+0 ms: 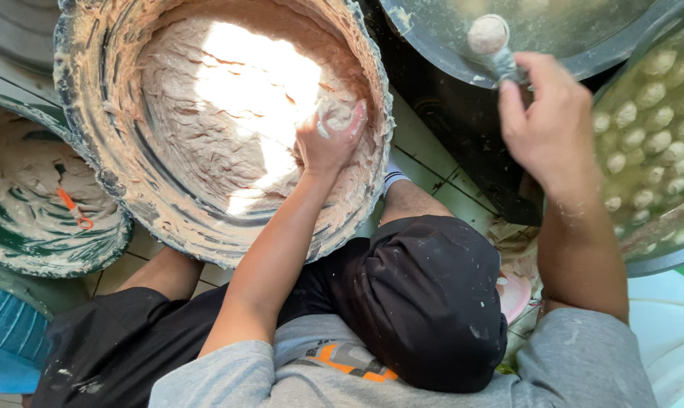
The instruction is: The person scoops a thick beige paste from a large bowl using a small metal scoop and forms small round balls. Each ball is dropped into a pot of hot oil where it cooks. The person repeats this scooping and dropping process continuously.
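Pinkish-beige paste (229, 98) fills the big round tub (81, 151), and the left hand (328, 140) sits in it at the near right wall, grip closed around a lump of that paste squeezed up between thumb and fingers. Tub rim is smeared thick with the same paste; bright sunlight patch on the paste surface at centre.

Right hand (547, 113), far right, grip closed on a metal spoon (504, 66) carrying a round paste ball (488, 34), held over a dark water-filled basin (433, 45) at the far edge. Just right of that hand, a second basin (663, 249) holds many pale finished balls (652, 113) in water.

Left side: a green-rimmed bowl (111, 245) with more paste and a small orange plastic tool (74, 209) lying on it. Blue ribbed container (9, 332) at near left corner. Pink plastic dish (514, 295) partly hidden beside the right knee. White tiled floor (425, 162) between the vessels. Person wears dark shorts (417, 302) flecked with paste and a grey shirt (584, 363) with an orange printed patch (353, 361) near the hem; print too folded to make out.
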